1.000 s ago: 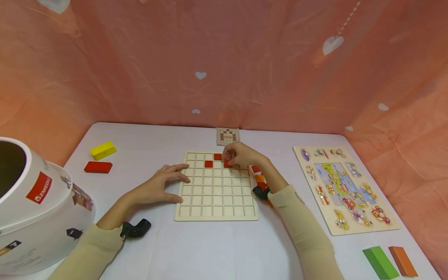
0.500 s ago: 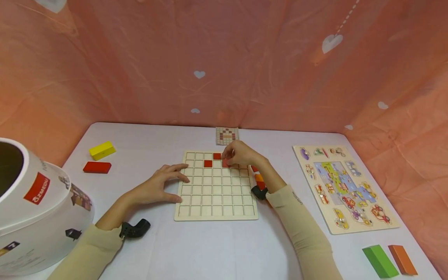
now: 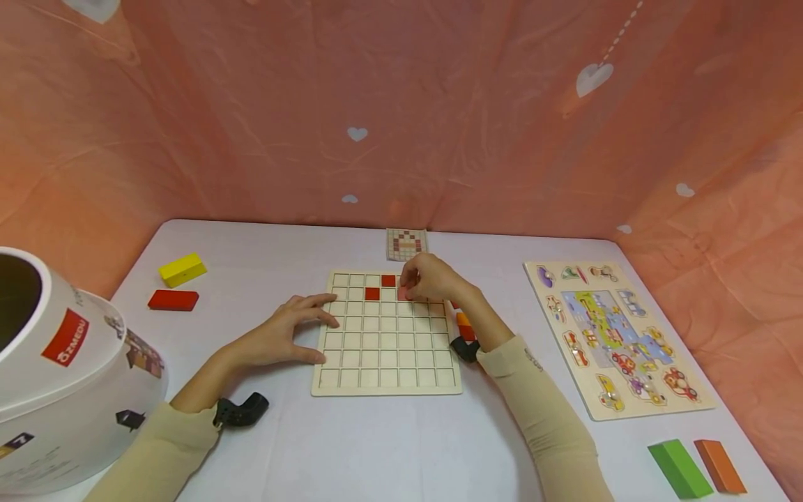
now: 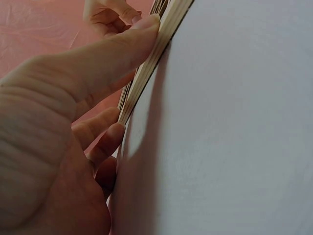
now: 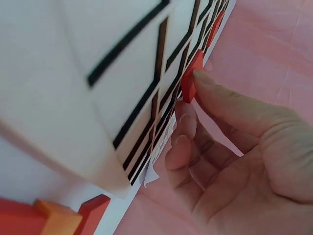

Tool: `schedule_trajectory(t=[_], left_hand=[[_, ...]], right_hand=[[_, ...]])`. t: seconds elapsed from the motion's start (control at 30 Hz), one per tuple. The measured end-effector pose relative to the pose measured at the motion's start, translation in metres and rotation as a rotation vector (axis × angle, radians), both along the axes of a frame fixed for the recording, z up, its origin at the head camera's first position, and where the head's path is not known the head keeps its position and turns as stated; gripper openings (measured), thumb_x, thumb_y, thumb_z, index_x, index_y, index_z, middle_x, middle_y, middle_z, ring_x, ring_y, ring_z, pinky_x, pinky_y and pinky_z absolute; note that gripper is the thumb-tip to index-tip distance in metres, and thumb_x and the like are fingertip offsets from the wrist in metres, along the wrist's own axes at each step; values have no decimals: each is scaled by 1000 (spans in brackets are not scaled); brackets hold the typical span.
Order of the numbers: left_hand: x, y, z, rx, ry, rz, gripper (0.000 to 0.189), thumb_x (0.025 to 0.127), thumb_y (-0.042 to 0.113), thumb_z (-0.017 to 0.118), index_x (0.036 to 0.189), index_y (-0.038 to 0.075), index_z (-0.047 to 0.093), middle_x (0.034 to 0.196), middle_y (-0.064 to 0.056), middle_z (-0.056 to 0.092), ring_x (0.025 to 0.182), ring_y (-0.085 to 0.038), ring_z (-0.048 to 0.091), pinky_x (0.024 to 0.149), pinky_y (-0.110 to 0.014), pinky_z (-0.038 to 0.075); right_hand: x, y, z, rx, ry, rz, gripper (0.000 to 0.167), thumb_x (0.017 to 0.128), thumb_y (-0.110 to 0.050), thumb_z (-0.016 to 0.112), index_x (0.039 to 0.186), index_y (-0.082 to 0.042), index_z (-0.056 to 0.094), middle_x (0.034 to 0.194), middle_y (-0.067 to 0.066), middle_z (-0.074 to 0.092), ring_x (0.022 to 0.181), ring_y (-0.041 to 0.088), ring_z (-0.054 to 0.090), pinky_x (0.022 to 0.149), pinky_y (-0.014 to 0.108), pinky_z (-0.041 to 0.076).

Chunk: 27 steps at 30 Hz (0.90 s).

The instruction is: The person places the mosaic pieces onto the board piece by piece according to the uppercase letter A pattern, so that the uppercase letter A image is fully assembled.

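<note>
A square wooden grid board (image 3: 389,341) lies flat before me, with a red tile (image 3: 372,293) and another red tile (image 3: 389,280) set in its upper cells. My right hand (image 3: 433,275) pinches a third red tile (image 5: 192,78) between thumb and index finger, over a cell in the second row from the far edge. The right wrist view has this tile tilted against the grid. My left hand (image 3: 291,331) spreads along the board's left edge, its thumb and fingertips touching the rim; the left wrist view shows the thumb (image 4: 146,32) on the edge.
Behind the board lies a small pattern card (image 3: 406,244). Loose red and orange pieces (image 3: 464,324) sit beside its right edge. A picture puzzle (image 3: 627,390) is at right, green (image 3: 680,468) and orange blocks nearer; a white bucket (image 3: 81,432) and yellow block (image 3: 182,270) stand left.
The right fingers have shifted slightly around the red tile, which now shows lighter over its cell. The left hand has kept its place on the board's edge.
</note>
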<state>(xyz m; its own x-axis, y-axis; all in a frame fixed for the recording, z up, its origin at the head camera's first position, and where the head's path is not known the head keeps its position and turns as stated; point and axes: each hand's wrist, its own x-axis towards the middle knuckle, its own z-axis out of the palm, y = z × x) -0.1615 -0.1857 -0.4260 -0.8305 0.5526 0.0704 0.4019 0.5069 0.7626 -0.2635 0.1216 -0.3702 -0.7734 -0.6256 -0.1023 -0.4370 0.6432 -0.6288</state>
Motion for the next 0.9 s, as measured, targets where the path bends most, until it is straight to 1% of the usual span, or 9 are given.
schedule_trajectory(t=[0.13,0.23,0.3,0.47,0.6,0.73,0.9], left_hand=[[-1,0,-2,-1,-2,-5,46,76,34,87,116,22,68,157,-11,36,136,-35,30,104,-66,22],[-1,0,-2,-4,-2,-7,46,76,34,87,117,22,68,157,-11,36,136,-35,30,104,-66,23],[-1,1,-3,-6,-1,-7,46,76,35,87,116,22,68,157,-11,36,136,-35,30,104,-65,23],[-1,1,-2,-4,-2,-8,47,76,35,87,116,21,69,157,-11,35,135,-35,30,104,-66,23],[-1,1,-2,-4,-1,-10,47,76,35,87,117,21,68,157,-12,35,135,-35,30,103,-65,23],[0,1,-1,-7,1,-8,47,76,34,87,117,20,68,157,-13,35,135,-36,30,104,-65,22],[0,2,1,-5,1,-11,46,76,33,87,116,18,68,157,-14,35,136,-37,30,104,-66,22]], right_hand=[[2,9,-1,-34,-23,-37,10,84,4,74,93,2,71,82,8,65,77,20,58,72,29,50],[5,23,-1,-78,-36,-71,11,85,6,70,96,4,71,86,10,66,80,22,58,75,31,50],[6,34,-1,-100,-28,-83,12,85,7,69,97,6,70,88,12,67,81,24,59,76,32,51],[9,67,0,-125,-29,-68,17,86,7,69,103,8,69,94,16,68,85,27,59,78,34,51],[10,85,-3,-108,-70,-47,21,86,7,69,107,7,68,99,16,68,89,28,59,82,36,51],[12,93,-7,-76,-118,-35,24,86,8,68,110,5,67,104,15,67,92,28,58,85,36,51],[13,95,-11,-79,-131,-21,24,85,12,67,108,6,66,101,15,66,87,27,55,79,35,50]])
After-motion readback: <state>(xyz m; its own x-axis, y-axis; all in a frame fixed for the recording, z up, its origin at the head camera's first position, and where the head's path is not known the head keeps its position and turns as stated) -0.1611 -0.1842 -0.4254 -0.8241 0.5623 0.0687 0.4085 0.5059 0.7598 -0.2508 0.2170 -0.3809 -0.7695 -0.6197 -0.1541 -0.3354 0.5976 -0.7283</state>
